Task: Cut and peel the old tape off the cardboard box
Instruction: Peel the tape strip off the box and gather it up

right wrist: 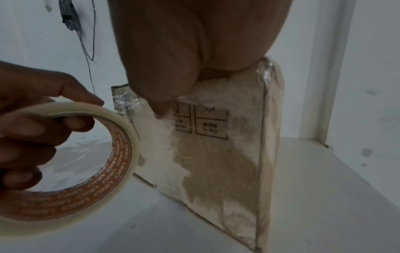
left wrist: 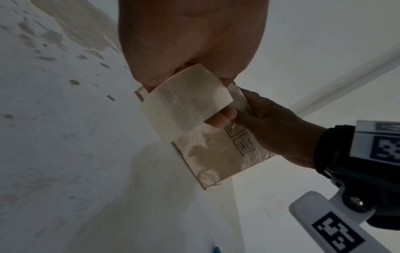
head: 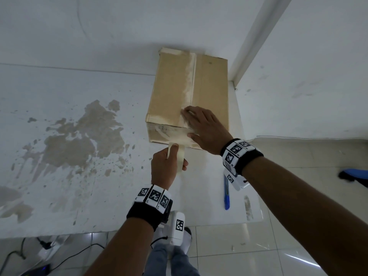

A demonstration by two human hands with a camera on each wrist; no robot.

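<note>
- The cardboard box [head: 189, 96] sits closed on the white tabletop [head: 79, 176], near its far right corner, beside the wall.
- Your left hand [head: 166, 168] has its fingers [right wrist: 73, 122] curled through a roll of tape [right wrist: 103, 154], gripping it just in front of the box's near face.
- Your right hand [head: 207, 129] lies flat over the box's near top edge, fingers [head: 189, 114] straight, thumb pressing on the near face.
- Pale tape residue [head: 189, 80] runs along the top seam.
- A blue utility knife [head: 226, 193] lies on the tabletop under your right wrist.

matt cardboard box [head: 175, 92], seemingly glossy tape [right wrist: 267, 71]
</note>
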